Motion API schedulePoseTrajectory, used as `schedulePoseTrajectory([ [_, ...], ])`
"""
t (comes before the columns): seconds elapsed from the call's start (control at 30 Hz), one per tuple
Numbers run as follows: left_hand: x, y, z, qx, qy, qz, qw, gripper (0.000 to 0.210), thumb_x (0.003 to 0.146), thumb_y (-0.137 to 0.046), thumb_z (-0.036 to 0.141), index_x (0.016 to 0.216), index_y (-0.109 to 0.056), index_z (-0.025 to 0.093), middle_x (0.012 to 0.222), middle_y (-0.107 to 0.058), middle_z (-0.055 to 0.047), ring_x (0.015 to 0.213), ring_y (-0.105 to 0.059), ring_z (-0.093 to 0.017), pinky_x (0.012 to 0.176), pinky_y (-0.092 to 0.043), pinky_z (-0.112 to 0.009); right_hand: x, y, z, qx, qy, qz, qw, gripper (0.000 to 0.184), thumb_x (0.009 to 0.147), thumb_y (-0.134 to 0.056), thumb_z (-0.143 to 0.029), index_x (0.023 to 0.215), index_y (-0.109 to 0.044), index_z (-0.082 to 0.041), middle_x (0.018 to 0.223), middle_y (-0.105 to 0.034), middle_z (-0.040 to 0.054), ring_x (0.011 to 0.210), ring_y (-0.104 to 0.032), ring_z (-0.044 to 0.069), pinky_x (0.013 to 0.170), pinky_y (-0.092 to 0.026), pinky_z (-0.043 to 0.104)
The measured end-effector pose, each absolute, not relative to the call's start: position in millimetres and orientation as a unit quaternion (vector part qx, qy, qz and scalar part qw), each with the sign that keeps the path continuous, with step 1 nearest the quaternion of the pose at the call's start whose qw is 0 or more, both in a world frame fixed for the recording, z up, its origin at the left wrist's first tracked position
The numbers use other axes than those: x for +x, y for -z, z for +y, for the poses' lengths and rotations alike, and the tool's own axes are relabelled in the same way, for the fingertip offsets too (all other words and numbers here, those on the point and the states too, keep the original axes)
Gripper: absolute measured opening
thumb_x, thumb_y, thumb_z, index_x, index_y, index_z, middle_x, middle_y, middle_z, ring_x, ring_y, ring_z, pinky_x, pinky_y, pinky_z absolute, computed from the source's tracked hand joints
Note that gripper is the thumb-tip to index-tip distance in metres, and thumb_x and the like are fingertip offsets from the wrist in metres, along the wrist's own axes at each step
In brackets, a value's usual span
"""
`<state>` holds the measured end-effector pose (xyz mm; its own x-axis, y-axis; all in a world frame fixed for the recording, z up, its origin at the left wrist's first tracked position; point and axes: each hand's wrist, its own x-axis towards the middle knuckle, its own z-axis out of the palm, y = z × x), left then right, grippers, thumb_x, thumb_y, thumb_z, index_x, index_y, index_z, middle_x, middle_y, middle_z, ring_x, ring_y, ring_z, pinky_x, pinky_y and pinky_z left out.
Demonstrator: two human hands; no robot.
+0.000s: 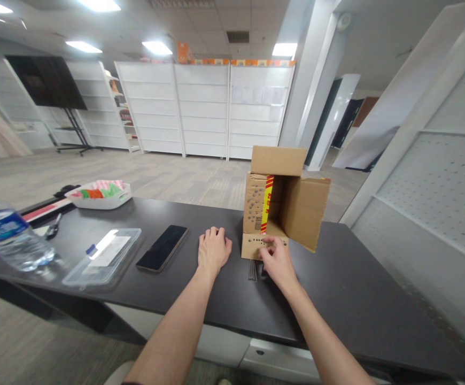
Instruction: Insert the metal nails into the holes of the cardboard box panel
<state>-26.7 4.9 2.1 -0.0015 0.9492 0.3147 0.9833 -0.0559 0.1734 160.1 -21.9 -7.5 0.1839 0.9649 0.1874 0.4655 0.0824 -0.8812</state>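
Note:
My right hand (277, 262) is at the front flap of a cardboard box (252, 243). Its thumb and forefinger are brought together close to a row of small holes; whatever they hold is too small to make out. Below the flap, several thin metal screws or nails (252, 270) lie side by side on the dark table (328, 299). A small dark thing beside them is partly hidden by my right hand. To the left of the box, my left hand (213, 250) rests palm down on the tabletop, fingers curled in, with nothing visible in it.
Left of my left hand lie a black phone (162, 248) and a clear plastic case (103, 258). A water bottle (10, 235) stands at the far left. Behind the case sits a white basket (100, 203) of colourful items. The box's side flap (307, 211) sticks out rightward.

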Motion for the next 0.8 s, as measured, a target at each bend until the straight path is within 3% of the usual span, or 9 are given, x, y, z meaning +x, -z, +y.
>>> schedulePoseTrajectory([
  [0.1, -26.5, -2.4, 4.8, -0.704, 0.174, -0.686, 0.049, 0.024, 0.093, -0.045, 0.027, 0.108, -0.062, 0.020, 0.115, -0.062, -0.011, 0.109, -0.055, -0.026, 0.095, -0.039, -0.040, 157.5, 5.6, -19.7, -0.605, -0.351, -0.512, 0.499, 0.027, 0.074, -0.055, -0.028, 0.100, -0.053, -0.019, 0.066, -0.066, -0.0026, 0.039, -0.053, 0.012, 0.041, -0.038, 0.023],
  [0.27, -26.4, -2.7, 5.0, -0.706, 0.173, -0.685, 0.051, 0.024, 0.093, -0.045, 0.028, 0.109, -0.062, 0.019, 0.113, -0.062, -0.011, 0.108, -0.055, -0.026, 0.094, -0.040, -0.040, 154.1, -4.8, -17.3, -0.580, -0.453, -0.406, 0.542, 0.025, 0.070, -0.062, -0.023, 0.093, -0.054, -0.020, 0.069, -0.070, -0.0007, 0.042, -0.059, 0.012, 0.034, -0.036, 0.018],
  [0.5, -26.1, -1.3, 6.1, -0.703, 0.173, -0.688, 0.048, 0.025, 0.093, -0.045, 0.027, 0.109, -0.062, 0.020, 0.115, -0.062, -0.011, 0.111, -0.054, -0.026, 0.096, -0.039, -0.040, 154.4, -17.1, -18.4, -0.543, -0.534, -0.315, 0.567, 0.012, 0.076, -0.066, -0.021, 0.085, -0.060, -0.017, 0.081, -0.074, 0.0059, 0.057, -0.069, 0.014, 0.041, -0.048, 0.018],
  [0.63, -25.9, -1.7, 6.2, -0.702, 0.170, -0.690, 0.048, 0.025, 0.093, -0.045, 0.027, 0.109, -0.062, 0.020, 0.115, -0.062, -0.011, 0.110, -0.055, -0.026, 0.096, -0.039, -0.040, 154.5, -19.7, -20.0, -0.516, -0.568, -0.288, 0.573, 0.015, 0.076, -0.070, -0.020, 0.087, -0.062, -0.016, 0.083, -0.075, 0.0076, 0.059, -0.070, 0.014, 0.046, -0.051, 0.019],
  [0.8, -26.2, -1.4, 6.1, -0.704, 0.170, -0.688, 0.055, 0.025, 0.093, -0.044, 0.028, 0.109, -0.062, 0.020, 0.115, -0.062, -0.011, 0.109, -0.055, -0.026, 0.095, -0.039, -0.040, 153.9, -25.3, -21.4, -0.506, -0.593, -0.253, 0.573, 0.006, 0.081, -0.064, -0.019, 0.086, -0.063, -0.015, 0.083, -0.076, 0.0089, 0.059, -0.069, 0.013, 0.048, -0.052, 0.019],
])
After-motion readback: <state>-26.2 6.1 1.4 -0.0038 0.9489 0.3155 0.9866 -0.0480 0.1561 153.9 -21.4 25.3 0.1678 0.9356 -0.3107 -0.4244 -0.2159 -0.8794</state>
